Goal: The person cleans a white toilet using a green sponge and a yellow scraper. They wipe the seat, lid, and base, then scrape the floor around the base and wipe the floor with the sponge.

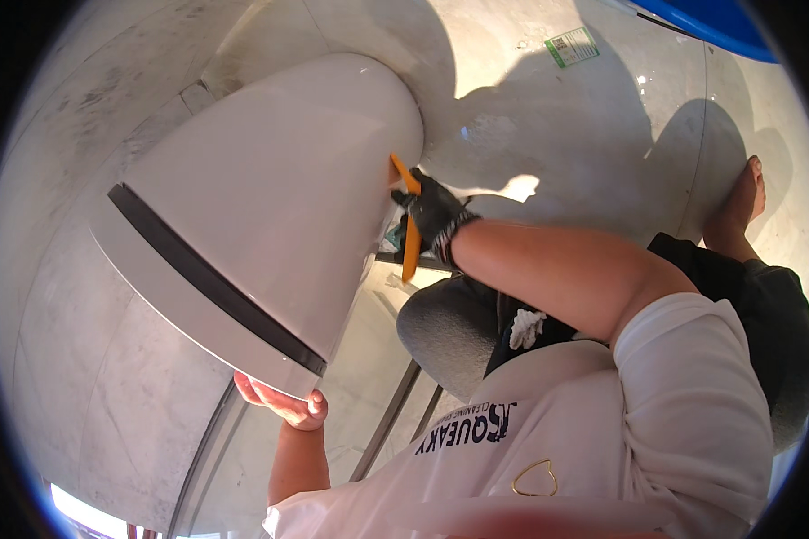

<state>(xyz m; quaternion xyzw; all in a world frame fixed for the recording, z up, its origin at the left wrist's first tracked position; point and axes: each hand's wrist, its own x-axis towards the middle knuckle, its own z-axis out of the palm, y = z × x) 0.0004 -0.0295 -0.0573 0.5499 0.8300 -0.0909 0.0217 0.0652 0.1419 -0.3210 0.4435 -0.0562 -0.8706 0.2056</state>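
A large, glossy white body that looks like a toilet point(270, 189) fills the left and middle of the view. It has a rounded far end and a dark band point(216, 278) across its nearer end. My bare left hand point(288, 406) grips the near lower edge, just past that band, its fingers partly hidden under the rim. In a black glove, my right hand point(430, 208) is closed around a bent orange strip-like tool point(411, 247), whose exact kind I cannot make out. The tool's upper end lies against or close beside the white body's right side.
Pale marble-like tiles point(566, 135) surround the white body, with a green-edged paper label point(572, 47) on them. A blue rounded object point(719, 22) stands at the top right. My bare foot point(744, 199) is at the right. Dark metal strips point(386, 422) run below the body.
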